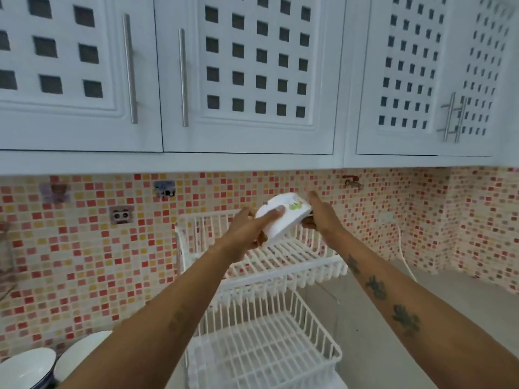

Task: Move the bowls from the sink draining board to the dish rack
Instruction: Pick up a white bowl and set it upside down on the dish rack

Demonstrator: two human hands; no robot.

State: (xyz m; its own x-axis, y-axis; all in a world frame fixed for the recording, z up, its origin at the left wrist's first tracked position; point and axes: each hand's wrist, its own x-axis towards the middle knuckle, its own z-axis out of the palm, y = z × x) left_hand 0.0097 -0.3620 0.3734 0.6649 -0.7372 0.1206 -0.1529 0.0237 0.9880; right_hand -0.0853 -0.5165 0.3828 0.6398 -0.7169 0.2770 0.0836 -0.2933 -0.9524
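White bowl [282,217], clasped by left hand [247,228] and right hand [320,214], hovers above the bare dish rack [280,265] mid-frame; more bowls [42,363] wait lower left.

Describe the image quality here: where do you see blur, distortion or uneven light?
Head view: wide-angle bending curves the cabinets at the edges; motion blur softens the bowl, both hands and the tiles; lighting is even and soft, without glare.

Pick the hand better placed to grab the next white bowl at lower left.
Left. The left hand is on the side of the white bowls; the right hand would cross over, and could steady the held white bowl.
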